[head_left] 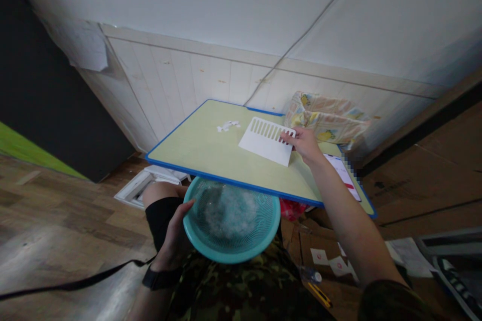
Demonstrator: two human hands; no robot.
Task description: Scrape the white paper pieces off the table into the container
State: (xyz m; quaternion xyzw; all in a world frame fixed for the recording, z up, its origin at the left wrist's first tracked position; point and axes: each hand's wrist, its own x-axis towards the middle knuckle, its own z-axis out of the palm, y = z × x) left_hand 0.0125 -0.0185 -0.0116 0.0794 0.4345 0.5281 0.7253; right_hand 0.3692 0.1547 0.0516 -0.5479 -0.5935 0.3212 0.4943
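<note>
A white plastic sheet with a row of slots (263, 148) lies tilted over the light-green table, gripped near its right end by my right hand (304, 144), thumb and fingers closed on it. My left hand (178, 233) is closed on the left rim of a turquoise colander (230, 257), which rests at my lap against the table's front edge. Clear and whitish small pieces (229, 210) fill the colander's bottom; their kind is too blurred to tell. Left of the slotted sheet, a few small white pieces (228, 126) lie in a loose cluster on the tabletop.
The blue-edged table (188, 143) stands by a white panelled wall. At its back right sits a fabric-lined basket (327, 116); a phone (343, 175) lies at the right edge. Below right are small cards (320, 257) and a yellow cutter (320, 295).
</note>
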